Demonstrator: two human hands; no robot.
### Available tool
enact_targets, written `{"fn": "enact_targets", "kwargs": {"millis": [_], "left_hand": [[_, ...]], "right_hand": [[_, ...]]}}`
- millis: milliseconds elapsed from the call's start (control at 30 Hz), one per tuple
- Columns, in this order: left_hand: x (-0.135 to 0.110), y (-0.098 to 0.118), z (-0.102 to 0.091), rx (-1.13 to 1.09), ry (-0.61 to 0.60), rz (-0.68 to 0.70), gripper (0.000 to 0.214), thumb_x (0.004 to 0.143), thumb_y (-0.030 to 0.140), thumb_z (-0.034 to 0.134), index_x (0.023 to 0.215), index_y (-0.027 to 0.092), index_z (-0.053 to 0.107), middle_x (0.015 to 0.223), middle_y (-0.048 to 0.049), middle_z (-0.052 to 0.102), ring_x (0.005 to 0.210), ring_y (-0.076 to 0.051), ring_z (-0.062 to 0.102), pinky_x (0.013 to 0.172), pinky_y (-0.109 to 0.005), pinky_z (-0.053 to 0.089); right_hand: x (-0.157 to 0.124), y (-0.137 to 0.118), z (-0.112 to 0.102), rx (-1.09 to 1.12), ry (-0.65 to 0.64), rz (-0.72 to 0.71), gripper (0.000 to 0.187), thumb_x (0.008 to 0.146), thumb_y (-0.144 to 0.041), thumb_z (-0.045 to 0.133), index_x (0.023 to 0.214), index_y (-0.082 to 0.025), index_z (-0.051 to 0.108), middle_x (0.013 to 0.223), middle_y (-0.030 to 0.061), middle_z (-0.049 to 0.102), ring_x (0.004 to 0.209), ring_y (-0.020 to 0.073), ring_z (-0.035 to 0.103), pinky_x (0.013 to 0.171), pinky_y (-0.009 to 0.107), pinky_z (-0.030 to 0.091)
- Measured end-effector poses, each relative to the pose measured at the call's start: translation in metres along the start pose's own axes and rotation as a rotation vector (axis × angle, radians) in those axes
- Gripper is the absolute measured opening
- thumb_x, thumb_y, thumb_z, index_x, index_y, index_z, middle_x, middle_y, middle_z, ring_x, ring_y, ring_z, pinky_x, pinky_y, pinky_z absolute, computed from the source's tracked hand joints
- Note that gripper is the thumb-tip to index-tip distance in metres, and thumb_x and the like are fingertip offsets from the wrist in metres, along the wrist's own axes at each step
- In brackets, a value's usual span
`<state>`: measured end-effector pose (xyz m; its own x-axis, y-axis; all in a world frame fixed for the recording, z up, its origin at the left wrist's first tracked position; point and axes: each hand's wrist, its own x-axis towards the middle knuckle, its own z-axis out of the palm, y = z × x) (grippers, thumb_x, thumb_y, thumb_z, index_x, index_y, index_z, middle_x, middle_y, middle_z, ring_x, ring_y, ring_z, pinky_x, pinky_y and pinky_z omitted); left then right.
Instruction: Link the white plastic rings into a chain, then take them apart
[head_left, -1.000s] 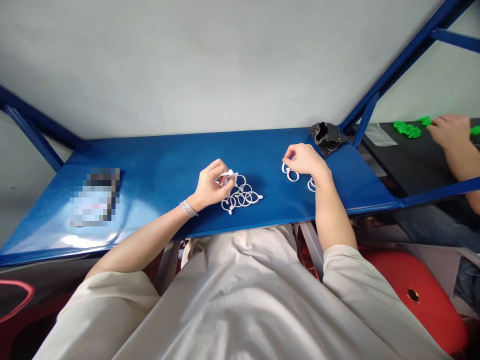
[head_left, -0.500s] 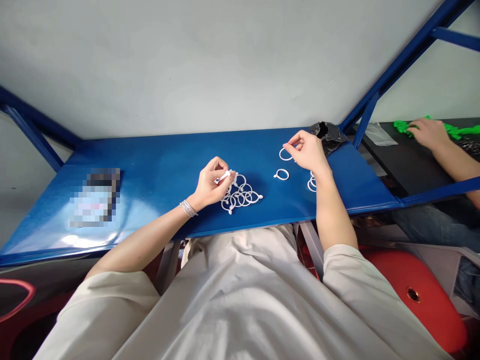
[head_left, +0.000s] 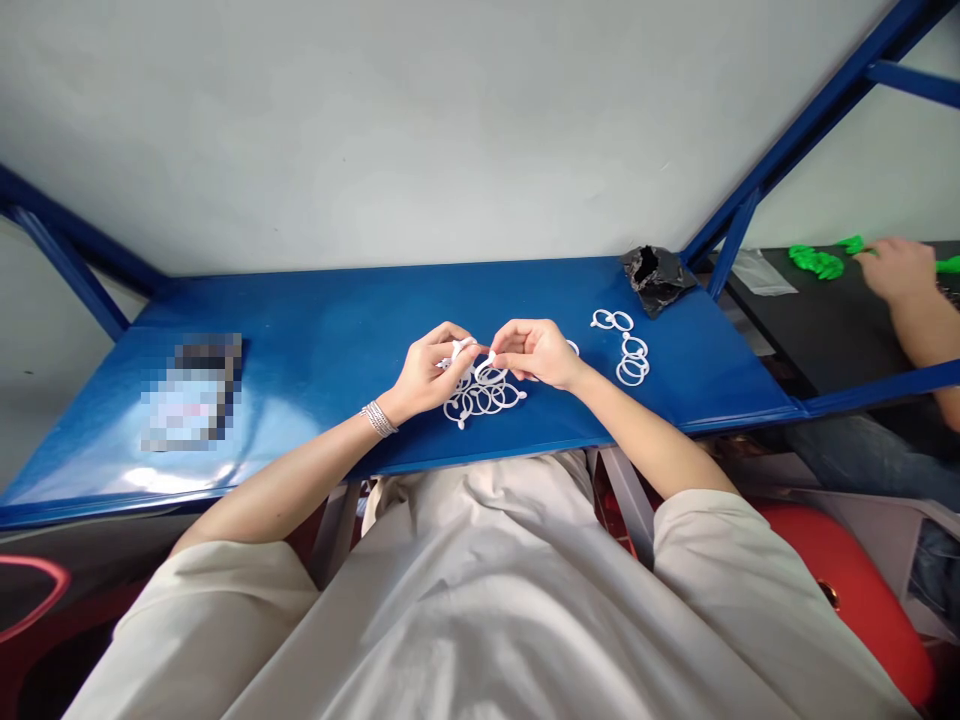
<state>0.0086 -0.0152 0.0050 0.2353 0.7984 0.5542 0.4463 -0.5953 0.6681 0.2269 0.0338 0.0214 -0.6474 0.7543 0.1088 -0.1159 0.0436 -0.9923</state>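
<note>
You seem to be at the step of bringing one white ring to another: your left hand pinches a small white piece between thumb and fingers, and your right hand pinches a white ring, the fingertips of both nearly meeting at the centre of the frame. Whether the two pieces touch, you cannot tell from here. The next move likely calls for a light, steady pinch and careful lining up. The cluster of overlapping rings lies on the blue counter just below your hands. Right of centre, more loose rings lie well apart from your right hand, below the black bag.
</note>
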Motion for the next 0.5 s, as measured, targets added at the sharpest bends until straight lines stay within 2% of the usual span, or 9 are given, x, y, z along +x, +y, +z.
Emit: {"fn": "enact_targets", "kwargs": {"millis": [100,300,400,500], "left_hand": [[-0.001,0.0,0.001,0.018,-0.05,0.026,0.047,0.109,0.049,0.052,0.081,0.017,0.073,0.095,-0.0091,0.071,0.083,-0.017,0.067,0.075,-0.032,0.055],[0.002,0.001,-0.001,-0.028,-0.167,0.047,0.043,0.109,0.047,0.05,0.085,0.018,0.07,0.094,-0.0096,0.069,0.084,-0.019,0.066,0.08,-0.034,0.057],[0.002,0.004,0.0,-0.082,-0.202,0.012,0.044,0.11,0.047,0.049,0.081,0.018,0.066,0.091,-0.0084,0.066,0.081,-0.018,0.063,0.076,-0.033,0.055],[0.001,0.008,0.0,-0.117,-0.243,-0.027,0.048,0.11,0.046,0.048,0.072,0.018,0.06,0.088,-0.0065,0.063,0.076,-0.016,0.059,0.072,-0.031,0.051]], "right_hand": [[0.002,0.007,0.005,0.022,0.053,-0.017,0.049,0.066,-0.048,0.099,0.086,-0.016,0.067,0.074,-0.0001,0.072,0.048,0.0066,0.054,0.041,0.02,0.042],[0.004,0.013,0.01,0.06,0.088,0.04,0.054,0.057,-0.045,0.104,0.085,-0.016,0.068,0.075,0.0015,0.073,0.047,0.006,0.052,0.036,0.019,0.036],[0.002,0.013,0.009,0.101,0.01,0.121,0.056,0.064,-0.052,0.101,0.087,-0.016,0.065,0.068,-0.001,0.069,0.039,0.0041,0.044,0.032,0.019,0.03],[0.0,0.012,0.008,0.141,-0.148,0.199,0.052,0.079,-0.059,0.09,0.084,-0.017,0.06,0.054,-0.0092,0.051,0.035,0.0028,0.032,0.031,0.018,0.025]]}}
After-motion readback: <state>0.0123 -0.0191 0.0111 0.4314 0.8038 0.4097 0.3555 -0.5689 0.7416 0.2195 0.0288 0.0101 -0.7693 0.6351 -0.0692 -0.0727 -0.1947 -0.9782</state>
